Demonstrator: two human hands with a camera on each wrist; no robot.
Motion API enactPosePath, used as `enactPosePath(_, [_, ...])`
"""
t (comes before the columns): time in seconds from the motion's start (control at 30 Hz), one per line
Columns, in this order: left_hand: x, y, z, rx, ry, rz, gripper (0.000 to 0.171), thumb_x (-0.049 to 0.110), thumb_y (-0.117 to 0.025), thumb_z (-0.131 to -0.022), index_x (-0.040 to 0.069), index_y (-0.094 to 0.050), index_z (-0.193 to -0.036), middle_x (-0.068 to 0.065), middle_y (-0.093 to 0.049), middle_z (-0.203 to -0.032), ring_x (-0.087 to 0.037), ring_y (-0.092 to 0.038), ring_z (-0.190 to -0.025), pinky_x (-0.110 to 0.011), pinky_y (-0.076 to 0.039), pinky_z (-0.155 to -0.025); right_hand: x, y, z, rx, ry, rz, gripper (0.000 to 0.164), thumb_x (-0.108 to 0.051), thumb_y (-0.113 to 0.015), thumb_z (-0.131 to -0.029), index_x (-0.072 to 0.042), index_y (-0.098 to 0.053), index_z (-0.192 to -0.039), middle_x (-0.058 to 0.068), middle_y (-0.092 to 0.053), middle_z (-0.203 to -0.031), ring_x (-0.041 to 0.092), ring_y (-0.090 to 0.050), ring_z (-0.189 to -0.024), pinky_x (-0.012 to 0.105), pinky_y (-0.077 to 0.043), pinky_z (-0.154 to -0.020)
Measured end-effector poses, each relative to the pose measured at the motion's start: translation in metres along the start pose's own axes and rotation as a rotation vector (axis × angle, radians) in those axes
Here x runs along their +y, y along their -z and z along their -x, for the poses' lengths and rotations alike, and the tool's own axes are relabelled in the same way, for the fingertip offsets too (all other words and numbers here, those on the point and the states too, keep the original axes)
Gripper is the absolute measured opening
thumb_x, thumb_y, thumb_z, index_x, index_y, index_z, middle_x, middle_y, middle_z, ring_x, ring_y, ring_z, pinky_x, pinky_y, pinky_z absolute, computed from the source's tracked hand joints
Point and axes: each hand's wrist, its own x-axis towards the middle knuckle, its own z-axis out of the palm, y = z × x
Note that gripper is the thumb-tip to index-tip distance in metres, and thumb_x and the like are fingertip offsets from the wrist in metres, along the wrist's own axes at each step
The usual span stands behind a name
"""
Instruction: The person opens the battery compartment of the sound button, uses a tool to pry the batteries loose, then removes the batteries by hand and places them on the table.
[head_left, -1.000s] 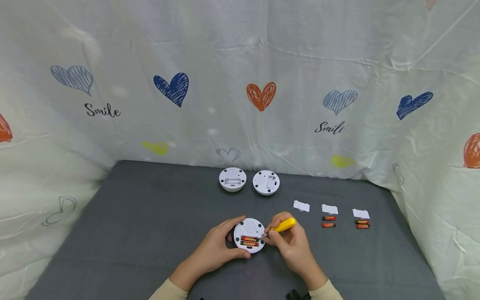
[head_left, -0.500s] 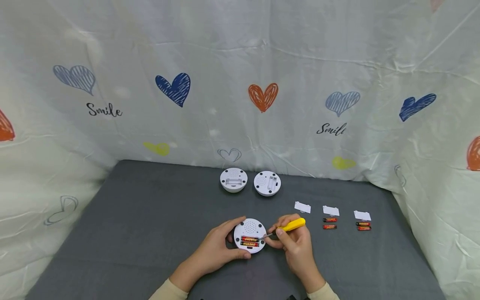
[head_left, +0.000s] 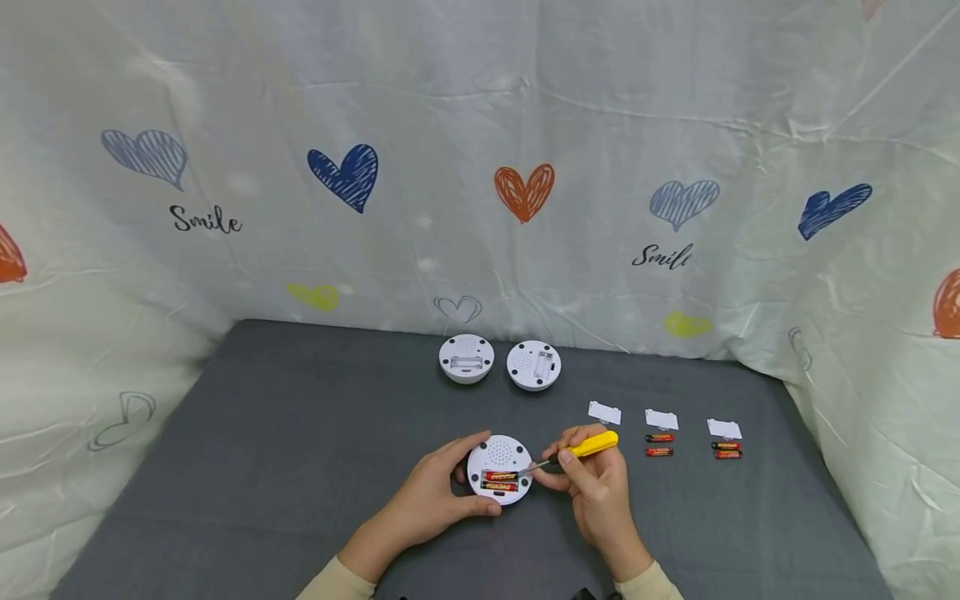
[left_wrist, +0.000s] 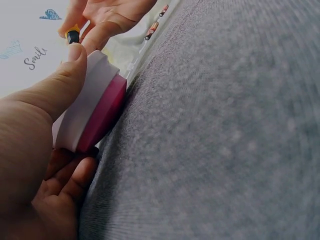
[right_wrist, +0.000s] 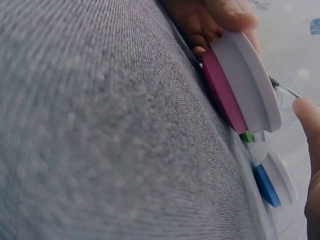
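In the head view my left hand (head_left: 423,496) grips a round white device (head_left: 498,450), thumb at its near edge and fingers round the far side. Its underside faces up, with two red-and-black batteries (head_left: 499,486) in the compartment. The wrist views show a pink lower part (left_wrist: 104,117) resting on the cloth. My right hand (head_left: 596,492) pinches a screwdriver (head_left: 592,444) with a yellow handle. Its metal tip meets the right end of the upper battery. In the right wrist view a small dark end (right_wrist: 274,82) sticks up past the device's rim beside the shaft.
Two similar devices (head_left: 466,371) (head_left: 533,379) stand upside down at the back, their compartments uncovered. To the right, white battery covers (head_left: 604,413) lie in a row. Loose batteries (head_left: 660,437) (head_left: 727,455) lie below two of them. A grey cloth (head_left: 300,433) covers the table.
My right hand and the screwdriver handle have shifted right, exposing more of the shaft. The upper battery's printed face has turned a little. The left hand keeps its grip.
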Motion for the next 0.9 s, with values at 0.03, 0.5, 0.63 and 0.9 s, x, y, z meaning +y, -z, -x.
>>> enactPosePath(0.03, [0.0001,-0.0001,0.0001,0.000,0.000,-0.001,0.098,0.047,-0.099,-0.078,0.015,-0.056,-0.160,0.008,-0.064,-0.128,-0.010,-0.056,-0.089,-0.029,-0.049,-0.078,-0.0004,0.0000,0.0001,0.006,-0.003,0.001,0.012,0.014,-0.048,-0.108,0.003,-0.047,-0.113,0.014,-0.054,-0.110,0.026,-0.068,-0.104,0.051,-0.064,-0.084])
enactPosePath(0.5, [-0.0035,-0.0024,0.0014,0.005,-0.026,-0.009,0.100,0.047,-0.099,-0.078,0.015,-0.054,-0.161,0.010,-0.064,-0.128,-0.010,-0.056,-0.090,-0.029,-0.049,-0.079,-0.0010,0.0014,0.0016,0.085,0.007,0.081,0.012,0.015,-0.054,-0.104,0.012,-0.045,-0.112,0.015,-0.056,-0.108,0.027,-0.072,-0.098,0.051,-0.065,-0.079])
enactPosePath(0.63, [-0.0034,-0.0017,0.0022,0.003,-0.075,-0.016,0.095,0.048,-0.098,-0.078,0.022,-0.057,-0.160,0.010,-0.064,-0.139,-0.009,-0.058,-0.093,-0.029,-0.051,-0.083,-0.0013,0.0015,0.0008,0.108,0.006,0.081,0.012,0.014,-0.055,-0.104,0.007,-0.048,-0.112,0.014,-0.057,-0.107,0.026,-0.072,-0.096,0.053,-0.065,-0.079])
enactPosePath(0.9, [-0.0043,-0.0026,0.0011,0.039,-0.166,-0.023,0.082,0.047,-0.096,-0.083,0.025,-0.061,-0.154,0.011,-0.064,-0.145,-0.008,-0.060,-0.101,-0.029,-0.053,-0.087,-0.0016,0.0036,-0.0005,0.091,0.036,0.076,0.010,0.013,-0.054,-0.104,0.010,-0.048,-0.112,0.015,-0.056,-0.107,0.026,-0.073,-0.096,0.051,-0.066,-0.077])
